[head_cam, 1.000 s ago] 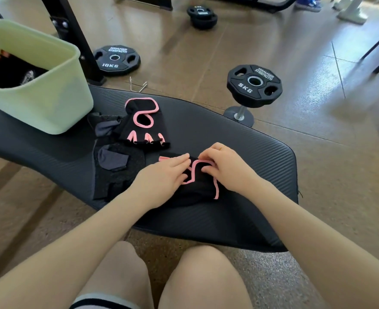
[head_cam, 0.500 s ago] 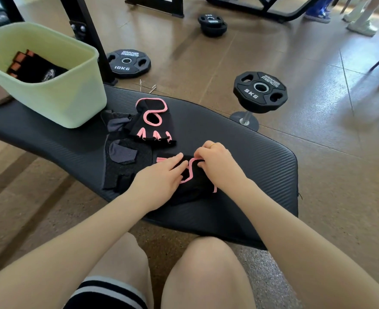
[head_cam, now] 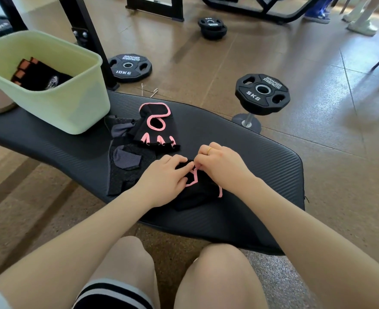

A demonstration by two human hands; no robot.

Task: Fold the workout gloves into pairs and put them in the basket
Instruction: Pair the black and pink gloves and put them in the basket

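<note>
Since half a second ago both hands have drawn closer together over the near pink-trimmed glove (head_cam: 197, 188), bunching its wrist edge up where before it lay flatter. At far left the green basket (head_cam: 72, 112) stands on the black bench pad (head_cam: 262, 175), a black glove with orange fingers (head_cam: 34, 74) inside it. Beside the basket lie the grey-patched black gloves (head_cam: 126, 166), then the second pink-trimmed glove (head_cam: 155, 128), flat and untouched. The left hand (head_cam: 164, 179) presses the near glove with fingers together; the right hand (head_cam: 224, 166), touching it, pinches the pink trim. Bare pad runs on to the right edge; beyond it a 5 kg plate (head_cam: 262, 92) on a stand and a 10 kg plate (head_cam: 129, 68) sit on the floor
</note>
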